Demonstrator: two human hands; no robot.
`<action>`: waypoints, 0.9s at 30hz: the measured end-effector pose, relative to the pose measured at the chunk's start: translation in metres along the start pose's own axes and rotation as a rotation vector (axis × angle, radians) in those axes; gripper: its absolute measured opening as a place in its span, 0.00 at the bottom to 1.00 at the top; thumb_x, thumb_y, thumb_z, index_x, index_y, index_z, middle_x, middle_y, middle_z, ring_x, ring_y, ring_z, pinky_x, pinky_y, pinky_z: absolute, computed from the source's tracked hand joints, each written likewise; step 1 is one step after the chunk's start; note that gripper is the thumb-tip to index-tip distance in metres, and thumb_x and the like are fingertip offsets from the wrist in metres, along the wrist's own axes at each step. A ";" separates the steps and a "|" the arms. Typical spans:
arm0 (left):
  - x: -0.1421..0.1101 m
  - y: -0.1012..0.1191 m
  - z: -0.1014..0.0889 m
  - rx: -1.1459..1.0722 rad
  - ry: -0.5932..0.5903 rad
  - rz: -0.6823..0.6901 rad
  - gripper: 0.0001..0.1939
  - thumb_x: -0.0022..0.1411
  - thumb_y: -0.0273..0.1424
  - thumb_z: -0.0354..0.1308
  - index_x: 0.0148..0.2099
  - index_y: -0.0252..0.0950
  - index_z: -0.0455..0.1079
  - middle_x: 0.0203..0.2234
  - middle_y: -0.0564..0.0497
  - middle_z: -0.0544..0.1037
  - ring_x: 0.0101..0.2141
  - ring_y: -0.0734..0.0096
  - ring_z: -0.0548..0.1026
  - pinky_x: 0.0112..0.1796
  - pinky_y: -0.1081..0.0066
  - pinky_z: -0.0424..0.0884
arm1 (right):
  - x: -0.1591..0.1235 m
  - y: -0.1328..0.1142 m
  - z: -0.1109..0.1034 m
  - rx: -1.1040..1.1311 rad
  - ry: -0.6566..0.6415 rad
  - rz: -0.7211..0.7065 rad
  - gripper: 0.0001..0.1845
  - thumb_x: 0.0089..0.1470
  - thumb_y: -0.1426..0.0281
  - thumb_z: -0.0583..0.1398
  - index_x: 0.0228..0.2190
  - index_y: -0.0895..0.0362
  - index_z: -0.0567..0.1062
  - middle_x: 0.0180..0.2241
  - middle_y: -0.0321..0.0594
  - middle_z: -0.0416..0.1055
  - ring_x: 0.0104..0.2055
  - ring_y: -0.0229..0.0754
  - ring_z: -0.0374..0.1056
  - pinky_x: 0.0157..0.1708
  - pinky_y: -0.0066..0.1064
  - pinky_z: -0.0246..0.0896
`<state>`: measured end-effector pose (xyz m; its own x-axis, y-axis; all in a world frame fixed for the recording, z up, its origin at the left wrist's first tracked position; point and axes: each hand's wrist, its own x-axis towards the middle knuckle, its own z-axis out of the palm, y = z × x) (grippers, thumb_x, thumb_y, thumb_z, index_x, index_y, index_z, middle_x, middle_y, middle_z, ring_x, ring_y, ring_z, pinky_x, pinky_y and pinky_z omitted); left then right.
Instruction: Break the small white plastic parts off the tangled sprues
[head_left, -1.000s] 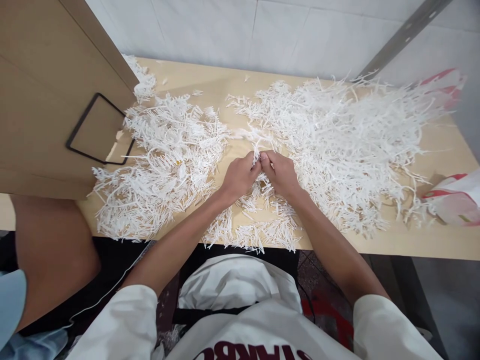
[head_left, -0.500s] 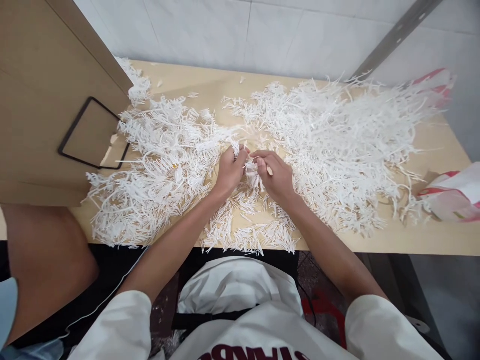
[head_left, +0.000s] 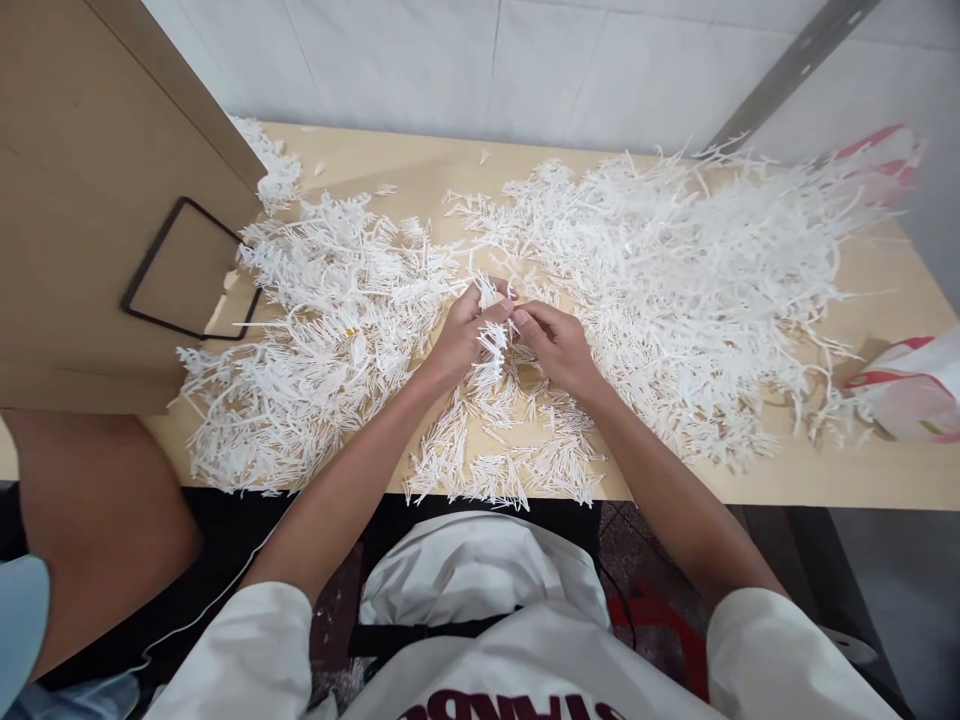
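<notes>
My left hand (head_left: 469, 335) is closed on a white branched plastic strand (head_left: 492, 350), whose thin prongs stick out between the fingers and hang below. My right hand (head_left: 553, 345) pinches at the same spot, its thumb and fingertips meeting those of the left; what lies between them is too small to make out clearly. Beneath and in front of both hands, short white sticks (head_left: 502, 480) are scattered over the wooden table (head_left: 420, 150). A large heap of long white branched strands (head_left: 690, 270) lies right of my right hand. Left of my left hand spreads a pile of shorter white pieces (head_left: 315, 380).
A cardboard box (head_left: 90, 200) with a black rectangular frame (head_left: 187, 270) on its side stands at the left. Red and white plastic bags (head_left: 911, 390) lie at the right end. Another person's arm (head_left: 97, 530) is at lower left. A tiled wall (head_left: 420, 60) borders the back.
Both hands have shifted slightly right. The right fingers have closed in against the left fingertips, and the white strand now hangs more from the left hand.
</notes>
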<state>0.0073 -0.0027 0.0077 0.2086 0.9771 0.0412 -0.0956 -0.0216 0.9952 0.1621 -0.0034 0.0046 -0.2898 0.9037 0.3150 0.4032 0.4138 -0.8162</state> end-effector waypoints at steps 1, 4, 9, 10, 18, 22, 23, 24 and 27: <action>-0.001 0.000 -0.001 0.046 -0.011 0.035 0.11 0.64 0.40 0.51 0.44 0.39 0.61 0.30 0.51 0.72 0.25 0.77 0.69 0.27 0.74 0.66 | 0.000 0.001 0.000 -0.010 -0.006 -0.007 0.16 0.60 0.57 0.53 0.34 0.55 0.72 0.29 0.36 0.70 0.30 0.34 0.65 0.31 0.28 0.61; -0.004 0.001 -0.002 0.238 -0.017 0.120 0.14 0.63 0.43 0.51 0.43 0.38 0.63 0.30 0.51 0.72 0.29 0.76 0.69 0.30 0.74 0.65 | 0.000 0.002 -0.002 -0.085 0.022 -0.049 0.15 0.58 0.60 0.54 0.26 0.57 0.68 0.22 0.33 0.64 0.24 0.32 0.58 0.25 0.26 0.54; -0.008 -0.003 0.002 0.670 -0.067 0.215 0.16 0.67 0.44 0.43 0.40 0.36 0.62 0.26 0.51 0.71 0.27 0.74 0.67 0.30 0.70 0.62 | 0.000 0.004 -0.004 -0.262 0.046 -0.197 0.13 0.49 0.71 0.54 0.16 0.57 0.59 0.16 0.30 0.54 0.20 0.31 0.49 0.22 0.27 0.47; -0.008 -0.005 0.003 0.694 -0.069 0.228 0.16 0.67 0.43 0.42 0.40 0.35 0.62 0.27 0.50 0.72 0.28 0.74 0.68 0.30 0.70 0.62 | -0.001 0.005 -0.004 -0.294 0.073 -0.240 0.13 0.48 0.72 0.54 0.15 0.57 0.58 0.15 0.30 0.54 0.19 0.30 0.48 0.22 0.27 0.46; 0.003 -0.010 -0.007 0.273 0.262 0.120 0.15 0.66 0.46 0.45 0.43 0.39 0.57 0.24 0.54 0.72 0.21 0.78 0.70 0.24 0.75 0.65 | -0.014 -0.004 0.003 -0.482 0.330 -0.503 0.10 0.50 0.74 0.54 0.18 0.55 0.64 0.15 0.32 0.58 0.18 0.33 0.52 0.20 0.29 0.50; 0.002 -0.004 -0.005 0.148 0.159 0.076 0.15 0.66 0.46 0.43 0.45 0.41 0.55 0.23 0.56 0.71 0.19 0.78 0.69 0.23 0.74 0.65 | -0.010 -0.011 0.003 -0.342 0.292 -0.314 0.09 0.58 0.72 0.52 0.38 0.56 0.72 0.32 0.38 0.72 0.29 0.34 0.64 0.30 0.29 0.62; 0.001 -0.003 -0.003 0.155 0.130 0.075 0.14 0.66 0.46 0.44 0.45 0.41 0.56 0.22 0.55 0.71 0.20 0.77 0.69 0.23 0.75 0.65 | -0.008 -0.011 0.002 -0.312 0.261 -0.267 0.11 0.59 0.70 0.52 0.41 0.55 0.71 0.37 0.39 0.72 0.33 0.35 0.66 0.34 0.30 0.63; 0.000 -0.002 0.000 0.169 0.112 0.079 0.14 0.66 0.45 0.44 0.44 0.41 0.56 0.22 0.55 0.70 0.21 0.77 0.69 0.24 0.75 0.66 | -0.006 -0.010 0.001 -0.291 0.223 -0.229 0.11 0.61 0.68 0.52 0.43 0.55 0.70 0.40 0.40 0.72 0.36 0.36 0.67 0.37 0.31 0.63; -0.002 -0.002 0.004 0.230 0.090 0.122 0.13 0.66 0.44 0.46 0.41 0.40 0.59 0.25 0.54 0.69 0.25 0.78 0.69 0.28 0.75 0.66 | -0.004 -0.006 -0.001 -0.280 0.068 -0.169 0.13 0.62 0.61 0.51 0.40 0.54 0.71 0.37 0.38 0.72 0.38 0.37 0.67 0.38 0.30 0.62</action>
<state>0.0114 -0.0058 0.0060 0.1205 0.9791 0.1640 0.1106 -0.1775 0.9779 0.1618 -0.0093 0.0093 -0.3178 0.8211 0.4742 0.5803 0.5640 -0.5876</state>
